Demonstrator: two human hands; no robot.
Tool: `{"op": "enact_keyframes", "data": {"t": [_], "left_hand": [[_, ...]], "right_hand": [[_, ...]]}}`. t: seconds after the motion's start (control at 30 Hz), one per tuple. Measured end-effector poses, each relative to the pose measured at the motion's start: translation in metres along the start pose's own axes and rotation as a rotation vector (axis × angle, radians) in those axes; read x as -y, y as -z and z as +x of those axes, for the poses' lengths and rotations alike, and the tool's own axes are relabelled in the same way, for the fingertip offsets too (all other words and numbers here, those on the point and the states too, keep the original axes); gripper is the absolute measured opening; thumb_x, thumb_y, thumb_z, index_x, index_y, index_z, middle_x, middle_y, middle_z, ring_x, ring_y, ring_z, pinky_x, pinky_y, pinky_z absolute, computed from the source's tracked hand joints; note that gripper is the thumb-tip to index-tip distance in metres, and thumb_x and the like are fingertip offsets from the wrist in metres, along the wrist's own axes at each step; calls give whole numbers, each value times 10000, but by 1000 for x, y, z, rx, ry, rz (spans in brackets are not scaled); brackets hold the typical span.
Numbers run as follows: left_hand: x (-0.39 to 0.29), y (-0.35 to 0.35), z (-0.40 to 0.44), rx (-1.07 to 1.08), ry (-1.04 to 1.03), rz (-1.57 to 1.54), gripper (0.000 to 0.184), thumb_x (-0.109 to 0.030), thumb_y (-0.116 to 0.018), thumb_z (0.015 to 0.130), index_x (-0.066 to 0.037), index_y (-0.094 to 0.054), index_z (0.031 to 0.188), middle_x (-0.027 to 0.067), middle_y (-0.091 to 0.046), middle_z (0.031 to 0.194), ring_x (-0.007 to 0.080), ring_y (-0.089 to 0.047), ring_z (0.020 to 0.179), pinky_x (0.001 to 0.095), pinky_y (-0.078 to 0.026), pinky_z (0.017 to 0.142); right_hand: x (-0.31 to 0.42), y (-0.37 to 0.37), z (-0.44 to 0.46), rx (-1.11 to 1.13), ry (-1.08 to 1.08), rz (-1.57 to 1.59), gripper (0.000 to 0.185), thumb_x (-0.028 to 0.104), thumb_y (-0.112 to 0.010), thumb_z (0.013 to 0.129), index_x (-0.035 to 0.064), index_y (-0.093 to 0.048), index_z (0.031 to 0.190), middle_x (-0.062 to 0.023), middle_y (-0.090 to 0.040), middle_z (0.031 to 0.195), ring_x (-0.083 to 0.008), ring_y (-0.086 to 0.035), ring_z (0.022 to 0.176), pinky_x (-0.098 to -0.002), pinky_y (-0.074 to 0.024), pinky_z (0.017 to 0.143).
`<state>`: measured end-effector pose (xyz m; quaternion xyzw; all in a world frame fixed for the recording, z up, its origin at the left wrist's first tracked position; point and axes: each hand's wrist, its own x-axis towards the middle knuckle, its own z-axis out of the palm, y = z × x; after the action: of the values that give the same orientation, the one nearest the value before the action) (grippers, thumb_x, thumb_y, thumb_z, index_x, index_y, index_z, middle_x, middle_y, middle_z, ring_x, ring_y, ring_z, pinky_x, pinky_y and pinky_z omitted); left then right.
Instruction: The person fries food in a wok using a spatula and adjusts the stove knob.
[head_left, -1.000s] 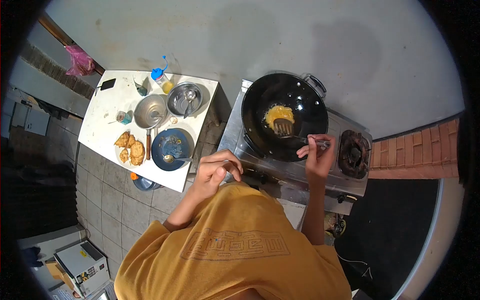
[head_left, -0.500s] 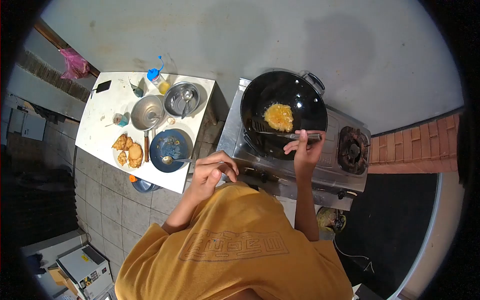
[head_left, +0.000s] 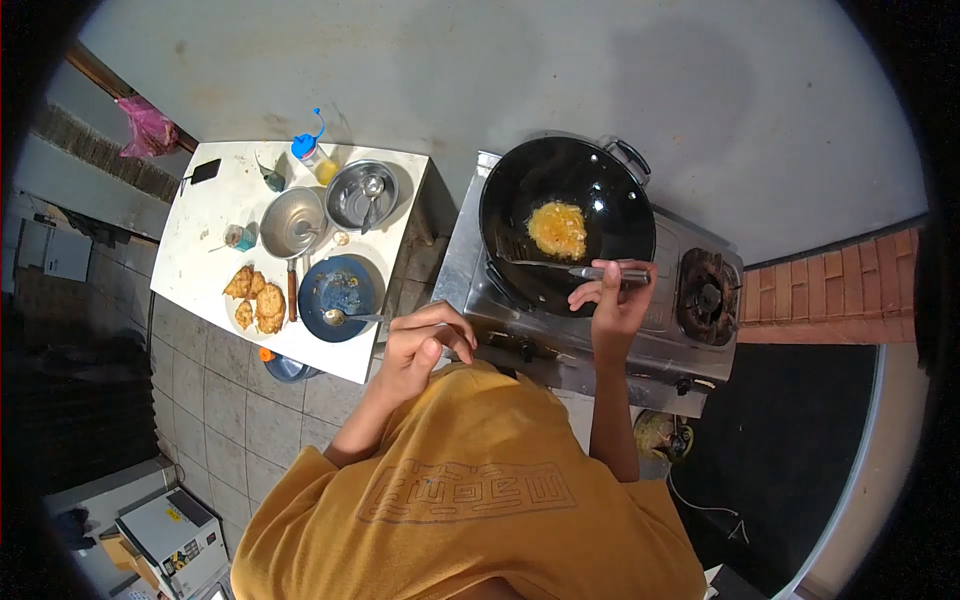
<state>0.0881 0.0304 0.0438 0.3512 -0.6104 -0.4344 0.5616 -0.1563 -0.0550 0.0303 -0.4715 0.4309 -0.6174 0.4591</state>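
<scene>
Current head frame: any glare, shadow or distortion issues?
Head view: small bright glints inside the black wok; two soft shadows on the grey wall; fisheye bowing, black corners; far left murky; blade of the spatula dark against the wok, hard to read.

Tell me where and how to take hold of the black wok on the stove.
Grip the wok with two hands: one on the far-right loop handle, one on the near-left loop handle. Come from outside, where both loops stick out. They sit on opposite sides of a wide bowl holding yellow food, so a one-sided lift would probably tip it.
</scene>
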Motion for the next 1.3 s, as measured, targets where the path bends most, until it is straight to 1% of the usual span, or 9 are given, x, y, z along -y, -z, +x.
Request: {"op": "enact_keyframes", "data": {"t": [0.23, 0.33, 0.4, 0.6, 0.87, 1.03, 1.1, 1.2, 1.3], "left_hand": [[-1, -1, 0, 18, -26, 37, 656, -426, -374, 1045, 50, -667, 701, 133, -636, 820, 237, -622, 765, 341, -485, 709], [-1, -2, -1, 9, -22, 35, 657, -427, -375, 1044, 49, -667, 699, 130, -636, 817, 237, -622, 765, 339, -485, 708], [-1, -3, -1, 7, -18, 30, 656, -427, -378, 1044, 50, -668, 700, 131, -636, 818, 237, -622, 765, 338, -485, 708], [0, -4, -4, -14, -2, 7, 658, -428, -384, 1043, 56, -669, 701, 137, -636, 828, 240, -622, 770, 338, -484, 710], [-1, -6, -5, -10, 13, 10, 675, -446, -381, 1042, 63, -665, 702, 138, -628, 827, 242, -625, 774, 343, -486, 713], [-3, -7, -2, 19, -13, 20, 676, -451, -383, 1040, 63, -663, 702, 137, -626, 826, 240, -626, 776, 341, -487, 712], [-2, -9, -2, 17, -10, 17, 676, -451, -381, 1040, 62, -663, 701, 137, -627, 827, 240, -626, 775, 340, -488, 712], [-3, -10, -1, 16, -11, 24, 674, -449, -378, 1041, 59, -664, 701, 138, -628, 829, 241, -626, 774, 341, -488, 712], [-4, -11, 0, 11, -13, 30, 669, -445, -379, 1041, 57, -665, 705, 138, -629, 828, 242, -627, 773, 342, -489, 712]], "right_hand": [[0, 15, 14, -58, 97, 20, 220, 153, -500, 1027, 18, -348, 1111, -189, -594, 962, -218, -635, 538, -310, -533, 457], [-3, 21, 20, -67, 80, 10, 214, 161, -489, 1033, 0, -362, 1095, -203, -599, 962, -224, -621, 510, -309, -523, 429], [-6, 23, 21, -48, 15, 9, 216, 157, -495, 1029, 15, -351, 1106, -191, -597, 954, -213, -626, 515, -316, -533, 438], [-21, 21, 16, -41, -39, 33, 228, 160, -513, 1021, 19, -354, 1103, -195, -598, 923, -218, -623, 504, -304, -515, 422], [-28, 23, 18, -33, -49, 22, 245, 174, -518, 1020, 18, -346, 1098, -201, -592, 931, -225, -625, 506, -310, -515, 428], [-10, 23, 35, -27, -21, -42, 254, 189, -514, 1025, 17, -343, 1099, -210, -589, 953, -218, -629, 522, -306, -516, 443], [5, 24, 43, -9, 49, -76, 256, 197, -514, 1026, 16, -345, 1094, -210, -592, 953, -208, -633, 536, -294, -517, 462], [16, 28, 51, 16, 73, -106, 251, 191, -516, 1026, 17, -347, 1090, -205, -596, 951, -199, -634, 544, -287, -516, 473], [18, 29, 48, 58, 18, -121, 236, 180, -517, 1025, 18, -354, 1081, -194, -598, 937, -194, -631, 542, -287, -508, 462]]}}
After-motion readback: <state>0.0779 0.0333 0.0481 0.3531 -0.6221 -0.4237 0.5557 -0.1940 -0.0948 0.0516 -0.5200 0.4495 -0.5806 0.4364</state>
